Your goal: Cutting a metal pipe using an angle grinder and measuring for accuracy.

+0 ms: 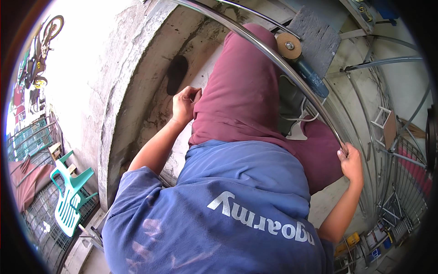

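Note:
My right hand (350, 163) is closed round the near end of a long, shiny metal tube (273, 57). The tube curves over my bent leg and runs off the top edge of the view. Beside my thigh, my left hand (185, 105) has its fingers curled in against the maroon trousers (242, 91). Whether anything is pinched in those fingers is hidden. Just past the tube lies an angle grinder (311, 76) with a blue body and a round tan disc (289, 45). It rests by a worn grey board (315, 39).
A second thin tube (255, 16) lies beyond the first. More metal bars (383, 63) and a small stool (384, 128) are at the right. A rough concrete ledge (123, 91) borders my left, with a green plastic chair (72, 196) beyond. A dark sandal (177, 74) is near my left hand.

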Demonstrator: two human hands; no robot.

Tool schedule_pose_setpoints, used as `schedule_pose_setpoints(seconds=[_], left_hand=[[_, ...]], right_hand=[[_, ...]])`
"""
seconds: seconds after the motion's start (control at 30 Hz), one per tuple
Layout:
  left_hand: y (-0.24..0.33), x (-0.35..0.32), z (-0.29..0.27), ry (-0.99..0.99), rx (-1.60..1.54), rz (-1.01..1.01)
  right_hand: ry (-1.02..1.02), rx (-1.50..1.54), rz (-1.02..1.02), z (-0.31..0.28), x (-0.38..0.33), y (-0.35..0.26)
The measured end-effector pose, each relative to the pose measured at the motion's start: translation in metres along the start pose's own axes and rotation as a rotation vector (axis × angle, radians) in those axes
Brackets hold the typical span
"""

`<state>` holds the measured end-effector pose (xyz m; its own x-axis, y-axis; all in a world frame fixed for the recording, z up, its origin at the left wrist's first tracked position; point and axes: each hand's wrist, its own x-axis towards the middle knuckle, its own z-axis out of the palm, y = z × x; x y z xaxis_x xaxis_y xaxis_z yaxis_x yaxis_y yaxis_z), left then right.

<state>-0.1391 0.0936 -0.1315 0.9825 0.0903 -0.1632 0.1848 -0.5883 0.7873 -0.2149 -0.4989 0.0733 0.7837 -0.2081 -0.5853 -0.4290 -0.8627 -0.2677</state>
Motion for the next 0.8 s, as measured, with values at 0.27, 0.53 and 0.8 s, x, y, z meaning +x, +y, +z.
schedule_pose_setpoints(seconds=[0.27,0.53,0.8], left_hand=[[-0.027,-0.002,0.02,-0.021,-0.381,-0.164],[-0.043,-0.004,0.015,-0.013,-0.595,-0.263],[0.018,-0.002,-0.016,0.011,-0.555,0.011]], right_hand=[[-0.078,-0.074,-0.155,0.004,-0.004,-0.03],[0.624,-0.021,-0.827,0.021,0.012,-0.166],[-0.05,0.552,-1.173,0.137,0.035,-0.328]])
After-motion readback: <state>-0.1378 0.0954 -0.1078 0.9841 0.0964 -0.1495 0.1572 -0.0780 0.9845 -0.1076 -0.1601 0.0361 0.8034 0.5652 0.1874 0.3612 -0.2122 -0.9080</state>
